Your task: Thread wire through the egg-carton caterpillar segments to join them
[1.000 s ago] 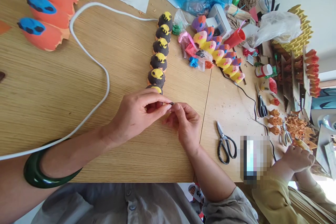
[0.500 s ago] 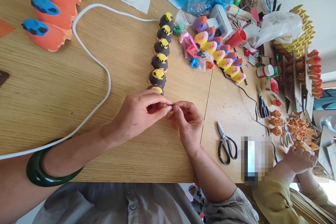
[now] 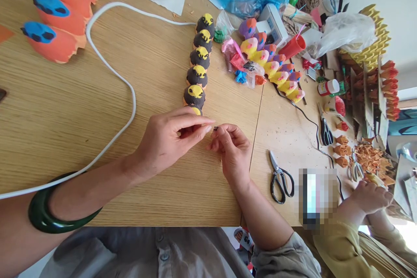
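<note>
My right hand (image 3: 235, 150) pinches a tiny dark piece (image 3: 215, 129), perhaps clay, between thumb and forefinger. Close beside it, my left hand (image 3: 169, 139) stretches its fingers toward that piece; a small gap shows between thumb and fingertips, with nothing visible in it. Beyond the left hand runs a row of rounded black shapes (image 3: 196, 76) with yellow patches and dark marks. The nearest yellow-and-black shape (image 3: 195, 110) is partly hidden behind my left hand. A dark green bangle (image 3: 48, 215) circles my left forearm.
Scissors (image 3: 280, 178) lie right of my right hand. A white cable (image 3: 132, 91) crosses the table (image 3: 156, 65) and my left forearm. Orange-and-blue shapes (image 3: 58, 41) stand far left, yellow-and-pink ones (image 3: 272, 68) at back right. Another person's hand (image 3: 371, 197) is at far right.
My left fingertips have parted and drawn slightly away from the dark piece, which stays in my right fingers. The view has shifted a little.
</note>
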### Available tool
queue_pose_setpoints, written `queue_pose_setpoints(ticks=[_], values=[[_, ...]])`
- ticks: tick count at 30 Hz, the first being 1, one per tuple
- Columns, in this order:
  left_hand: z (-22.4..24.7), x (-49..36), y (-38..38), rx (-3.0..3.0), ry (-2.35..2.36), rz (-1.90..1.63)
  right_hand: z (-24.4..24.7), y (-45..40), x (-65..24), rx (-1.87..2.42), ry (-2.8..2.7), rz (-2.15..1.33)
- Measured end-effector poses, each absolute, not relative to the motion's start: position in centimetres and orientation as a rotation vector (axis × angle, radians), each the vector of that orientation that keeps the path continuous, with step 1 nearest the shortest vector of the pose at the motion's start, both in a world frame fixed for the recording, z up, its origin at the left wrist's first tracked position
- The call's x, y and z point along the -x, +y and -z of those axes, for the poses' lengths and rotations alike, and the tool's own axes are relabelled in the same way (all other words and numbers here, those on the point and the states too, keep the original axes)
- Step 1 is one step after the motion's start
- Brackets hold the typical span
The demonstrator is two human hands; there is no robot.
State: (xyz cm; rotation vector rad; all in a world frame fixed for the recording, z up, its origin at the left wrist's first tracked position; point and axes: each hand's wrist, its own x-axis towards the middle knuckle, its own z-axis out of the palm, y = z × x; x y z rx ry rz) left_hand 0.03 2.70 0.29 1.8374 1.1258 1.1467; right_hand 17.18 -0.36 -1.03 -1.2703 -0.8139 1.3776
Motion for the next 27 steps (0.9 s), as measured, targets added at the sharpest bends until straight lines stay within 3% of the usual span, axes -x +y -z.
queue_pose_setpoints(ticks=[27], values=[[-0.57, -0.31, 2.55, -1.724, 1.091, -1.048, 0.82, -0.58, -16.96, 1.222, -0.766, -1.430]])
